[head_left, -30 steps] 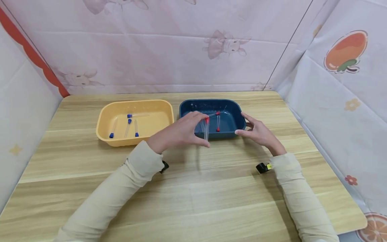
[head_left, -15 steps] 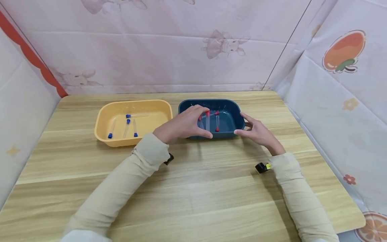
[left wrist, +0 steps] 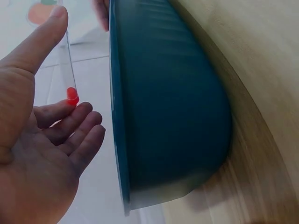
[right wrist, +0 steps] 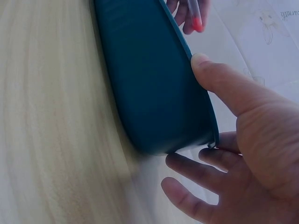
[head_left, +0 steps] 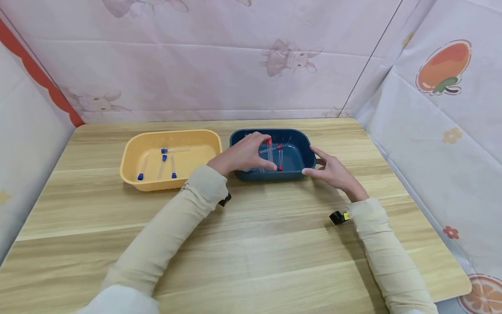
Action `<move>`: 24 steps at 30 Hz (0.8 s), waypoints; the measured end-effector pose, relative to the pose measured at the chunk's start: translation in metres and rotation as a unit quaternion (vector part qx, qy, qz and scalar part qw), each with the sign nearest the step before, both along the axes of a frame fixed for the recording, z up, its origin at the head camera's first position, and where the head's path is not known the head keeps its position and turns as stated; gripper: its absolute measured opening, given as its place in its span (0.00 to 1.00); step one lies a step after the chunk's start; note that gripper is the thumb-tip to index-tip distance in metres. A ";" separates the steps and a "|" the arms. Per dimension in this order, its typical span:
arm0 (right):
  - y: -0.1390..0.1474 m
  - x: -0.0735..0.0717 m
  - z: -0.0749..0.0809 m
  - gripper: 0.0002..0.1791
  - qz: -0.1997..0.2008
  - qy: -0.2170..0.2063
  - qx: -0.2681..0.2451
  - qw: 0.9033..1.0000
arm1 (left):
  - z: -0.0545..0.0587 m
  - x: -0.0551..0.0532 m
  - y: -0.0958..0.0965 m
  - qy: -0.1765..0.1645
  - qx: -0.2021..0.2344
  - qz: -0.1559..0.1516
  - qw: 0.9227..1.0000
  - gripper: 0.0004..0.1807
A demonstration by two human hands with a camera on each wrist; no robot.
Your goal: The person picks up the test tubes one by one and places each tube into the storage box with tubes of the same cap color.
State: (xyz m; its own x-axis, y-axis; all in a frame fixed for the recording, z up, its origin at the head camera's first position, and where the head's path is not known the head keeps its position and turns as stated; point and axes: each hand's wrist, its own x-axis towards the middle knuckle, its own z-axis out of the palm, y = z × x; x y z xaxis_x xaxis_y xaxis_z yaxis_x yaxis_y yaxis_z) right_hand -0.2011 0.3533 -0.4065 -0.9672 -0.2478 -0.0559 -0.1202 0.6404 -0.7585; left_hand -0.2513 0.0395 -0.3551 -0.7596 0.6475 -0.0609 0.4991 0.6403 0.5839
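Note:
My left hand (head_left: 244, 153) is above the left part of the dark blue bin (head_left: 274, 175). It pinches a clear tube with a red cap (left wrist: 70, 70) between thumb and index finger, the capped end at the index finger. In the bin lie more red-capped tubes (head_left: 280, 159), some of them partly behind the left hand. At the bin's right end is my right hand (head_left: 335, 172), its thumb on the front rim and its fingers bent around the end wall, as the right wrist view shows.
Left of the blue bin stands a yellow bin (head_left: 133, 179) with several blue-capped tubes (head_left: 163, 163) on its floor. Both bins rest on a wooden table (head_left: 255, 253). Patterned cloth (head_left: 215, 78) hangs behind and at the sides.
My left hand has moved forward with the red-capped tube, from the front edge of the blue bin to over its inside. The right hand has stayed at the bin's end.

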 end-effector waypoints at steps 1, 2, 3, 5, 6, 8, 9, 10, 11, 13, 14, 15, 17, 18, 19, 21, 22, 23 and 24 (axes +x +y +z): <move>0.000 0.000 0.000 0.49 0.000 0.000 0.000 1.000 | -0.001 -0.001 0.001 0.000 -0.002 0.001 1.000 0.54; 0.000 0.000 0.000 0.49 -0.001 0.000 0.000 1.000 | -0.002 -0.003 0.003 0.002 -0.004 0.002 1.000 0.54; 0.000 0.000 0.000 0.49 -0.001 0.000 -0.001 1.000 | -0.002 -0.004 0.004 0.004 -0.007 0.004 1.000 0.54; 0.000 0.000 0.000 0.49 -0.001 0.001 0.000 1.000 | -0.004 -0.006 0.006 0.006 -0.012 0.007 1.000 0.54; 0.000 0.000 0.001 0.49 -0.001 0.001 0.000 1.000 | -0.005 -0.007 0.007 0.007 -0.014 0.008 1.000 0.54; 0.000 0.000 0.000 0.50 0.000 0.000 0.000 1.000 | -0.008 -0.009 0.009 0.006 -0.020 0.011 1.000 0.54; 0.000 0.000 0.000 0.50 0.001 -0.001 0.000 1.000 | -0.009 -0.010 0.010 0.004 -0.022 0.012 1.000 0.54; 0.000 0.000 0.000 0.50 0.001 -0.001 -0.002 1.000 | -0.010 -0.010 0.011 0.004 -0.024 0.012 1.000 0.54; 0.000 0.000 0.000 0.50 0.002 -0.001 -0.002 1.000 | -0.011 -0.011 0.012 0.003 -0.024 0.012 1.000 0.54; 0.000 0.000 0.000 0.49 0.003 -0.001 -0.005 1.000 | -0.012 -0.013 0.014 0.003 -0.026 0.012 1.000 0.54; 0.000 0.000 0.000 0.49 0.003 -0.001 -0.007 1.000 | -0.014 -0.014 0.015 0.002 -0.026 0.012 1.000 0.54; -0.001 0.000 0.000 0.49 0.002 0.000 -0.008 1.000 | -0.015 -0.015 0.016 0.004 -0.028 0.011 1.000 0.53; -0.001 0.001 0.000 0.49 0.003 0.002 -0.010 1.000 | -0.016 -0.017 0.018 0.003 -0.030 0.011 0.999 0.53; -0.001 0.000 0.000 0.49 0.003 0.002 -0.011 1.000 | -0.017 -0.017 0.019 0.004 -0.033 0.011 0.999 0.53; -0.001 0.000 0.000 0.49 0.003 0.003 -0.013 1.000 | -0.018 -0.018 0.020 0.004 -0.036 0.012 0.999 0.53; -0.001 0.000 -0.001 0.49 0.003 0.004 -0.015 1.000 | -0.020 -0.019 0.022 0.006 -0.041 0.014 0.999 0.53; 0.000 0.000 -0.001 0.48 0.002 0.004 -0.014 1.000 | -0.021 -0.019 0.023 0.008 -0.044 0.016 0.999 0.53; 0.000 0.000 -0.001 0.48 0.002 0.005 -0.015 1.000 | -0.022 -0.020 0.024 0.010 -0.050 0.017 0.999 0.53; 0.000 0.000 -0.001 0.48 0.000 0.004 -0.015 1.000 | -0.023 -0.021 0.024 0.011 -0.054 0.019 0.998 0.53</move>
State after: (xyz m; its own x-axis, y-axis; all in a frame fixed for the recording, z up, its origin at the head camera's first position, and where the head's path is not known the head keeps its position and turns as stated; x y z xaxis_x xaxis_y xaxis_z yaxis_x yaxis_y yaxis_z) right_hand -0.2008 0.3531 -0.4071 -0.9674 -0.2499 -0.0416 -0.1262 0.6178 -0.7761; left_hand -0.2720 0.0639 -0.3782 -0.7856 0.6086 -0.1121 0.4851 0.7181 0.4990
